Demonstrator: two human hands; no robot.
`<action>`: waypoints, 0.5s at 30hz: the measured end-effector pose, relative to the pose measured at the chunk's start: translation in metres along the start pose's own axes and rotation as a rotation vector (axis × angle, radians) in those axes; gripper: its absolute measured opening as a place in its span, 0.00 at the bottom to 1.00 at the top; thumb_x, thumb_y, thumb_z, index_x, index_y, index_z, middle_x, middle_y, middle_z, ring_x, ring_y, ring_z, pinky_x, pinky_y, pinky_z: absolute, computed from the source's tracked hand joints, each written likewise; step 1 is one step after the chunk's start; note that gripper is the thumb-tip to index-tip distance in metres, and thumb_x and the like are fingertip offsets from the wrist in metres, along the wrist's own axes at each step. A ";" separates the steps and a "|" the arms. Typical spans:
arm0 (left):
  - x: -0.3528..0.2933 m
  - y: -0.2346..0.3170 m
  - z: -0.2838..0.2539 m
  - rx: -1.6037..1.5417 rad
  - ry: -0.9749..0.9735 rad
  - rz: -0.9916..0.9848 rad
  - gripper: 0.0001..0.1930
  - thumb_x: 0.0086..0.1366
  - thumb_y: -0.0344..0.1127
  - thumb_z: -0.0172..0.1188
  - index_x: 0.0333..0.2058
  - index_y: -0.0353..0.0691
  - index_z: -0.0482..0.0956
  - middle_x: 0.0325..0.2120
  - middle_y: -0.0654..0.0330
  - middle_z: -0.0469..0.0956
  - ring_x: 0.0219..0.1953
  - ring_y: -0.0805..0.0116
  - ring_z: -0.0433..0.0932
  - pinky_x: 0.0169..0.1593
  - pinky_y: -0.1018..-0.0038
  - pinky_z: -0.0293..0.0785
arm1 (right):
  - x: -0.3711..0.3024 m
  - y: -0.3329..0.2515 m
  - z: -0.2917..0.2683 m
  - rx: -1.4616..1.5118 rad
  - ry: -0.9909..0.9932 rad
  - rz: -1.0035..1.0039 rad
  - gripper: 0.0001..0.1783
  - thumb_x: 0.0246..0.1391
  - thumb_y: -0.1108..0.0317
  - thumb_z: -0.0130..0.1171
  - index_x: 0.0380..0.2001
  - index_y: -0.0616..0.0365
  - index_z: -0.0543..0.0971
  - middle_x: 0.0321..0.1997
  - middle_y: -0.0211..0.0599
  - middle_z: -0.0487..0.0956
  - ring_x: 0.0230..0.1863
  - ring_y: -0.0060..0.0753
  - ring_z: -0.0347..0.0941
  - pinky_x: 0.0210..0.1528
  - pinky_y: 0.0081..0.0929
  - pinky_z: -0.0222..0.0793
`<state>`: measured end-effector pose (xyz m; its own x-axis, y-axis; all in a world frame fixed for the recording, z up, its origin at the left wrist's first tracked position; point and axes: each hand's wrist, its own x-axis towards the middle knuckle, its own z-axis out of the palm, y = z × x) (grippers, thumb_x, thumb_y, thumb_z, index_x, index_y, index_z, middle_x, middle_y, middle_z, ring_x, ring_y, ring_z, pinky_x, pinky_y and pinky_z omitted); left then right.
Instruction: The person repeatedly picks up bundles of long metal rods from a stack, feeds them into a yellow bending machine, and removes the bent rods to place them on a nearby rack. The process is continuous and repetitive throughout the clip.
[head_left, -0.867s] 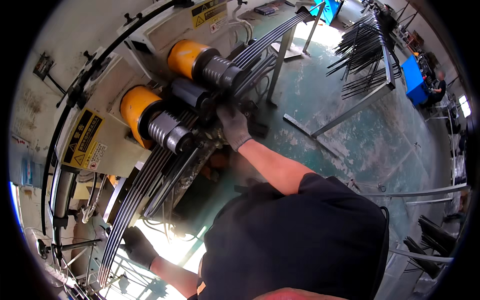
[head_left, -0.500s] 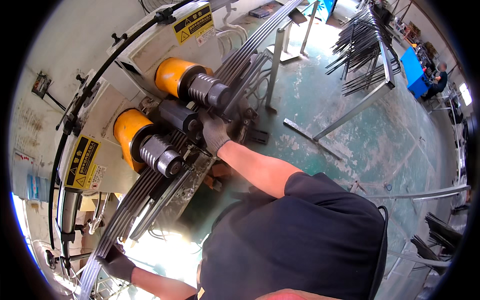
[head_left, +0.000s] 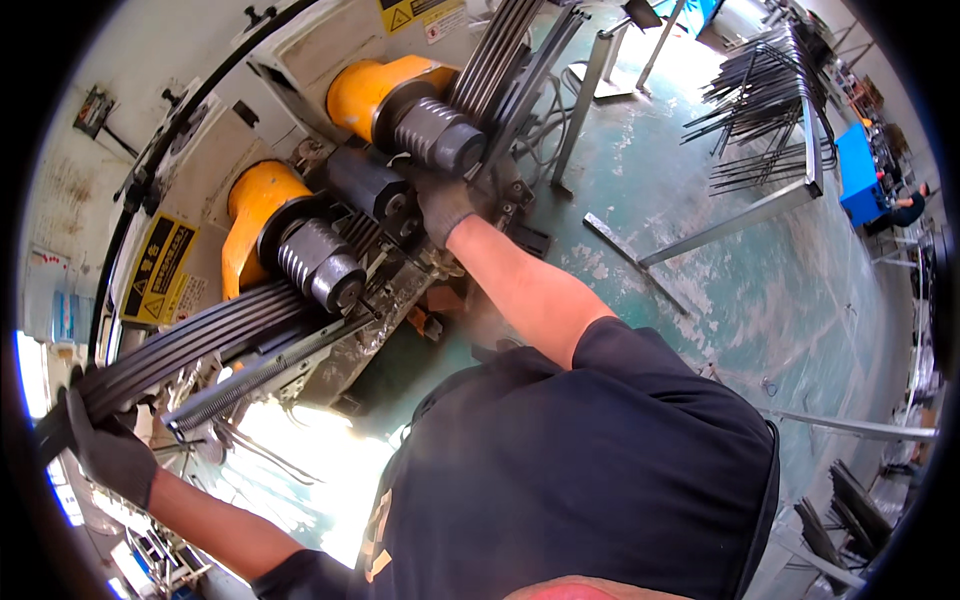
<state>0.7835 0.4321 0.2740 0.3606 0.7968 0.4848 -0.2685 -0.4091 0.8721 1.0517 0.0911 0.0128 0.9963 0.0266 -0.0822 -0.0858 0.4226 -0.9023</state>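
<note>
My left hand (head_left: 108, 455), in a dark grey work glove, is closed round the near left end of a row of dark metal bars (head_left: 215, 335). The bars lie side by side and run under the near grooved roller (head_left: 310, 255) of a machine. My right hand (head_left: 442, 205), gloved too, reaches in beside the dark hexagonal block (head_left: 365, 185), below the far grooved roller (head_left: 430, 130). Its fingers are hidden there. On the far side the bars (head_left: 500, 60) come out past that roller.
Two orange roller housings (head_left: 262, 195) stick out from the pale machine body. A steel stand (head_left: 590, 105) is beyond them. At the back right, a rack (head_left: 735, 210) holds many thin black rods. A person (head_left: 908, 208) sits by a blue cabinet (head_left: 858, 175) farther right.
My left hand has moved up and outward with the near end of the bars, which now slope less steeply. My right hand stays by the hexagonal block. The view has shifted somewhat.
</note>
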 end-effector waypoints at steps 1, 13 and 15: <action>0.003 0.007 0.007 0.028 -0.052 0.044 0.19 0.76 0.37 0.52 0.56 0.27 0.77 0.54 0.48 0.80 0.54 0.60 0.80 0.60 0.67 0.74 | 0.000 0.000 0.003 -0.013 0.020 -0.020 0.18 0.62 0.63 0.64 0.50 0.63 0.82 0.49 0.39 0.83 0.44 0.27 0.79 0.47 0.27 0.75; 0.047 0.024 0.133 1.152 -0.442 1.270 0.14 0.74 0.30 0.53 0.55 0.46 0.81 0.47 0.54 0.85 0.48 0.60 0.86 0.50 0.69 0.85 | 0.028 0.031 -0.011 -0.078 -0.029 -0.033 0.16 0.57 0.59 0.68 0.41 0.60 0.83 0.33 0.33 0.80 0.30 0.25 0.75 0.30 0.28 0.71; 0.029 0.038 0.167 1.364 -0.458 1.238 0.15 0.74 0.30 0.54 0.55 0.46 0.81 0.48 0.52 0.85 0.48 0.59 0.86 0.48 0.69 0.86 | 0.030 0.035 -0.015 -0.112 -0.031 -0.054 0.15 0.57 0.59 0.68 0.39 0.61 0.83 0.31 0.32 0.80 0.29 0.25 0.75 0.30 0.28 0.71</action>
<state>0.9328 0.3653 0.3319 0.7832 -0.2485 0.5699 0.1821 -0.7847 -0.5925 1.0783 0.0931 -0.0274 0.9992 0.0356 -0.0204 -0.0307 0.3205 -0.9468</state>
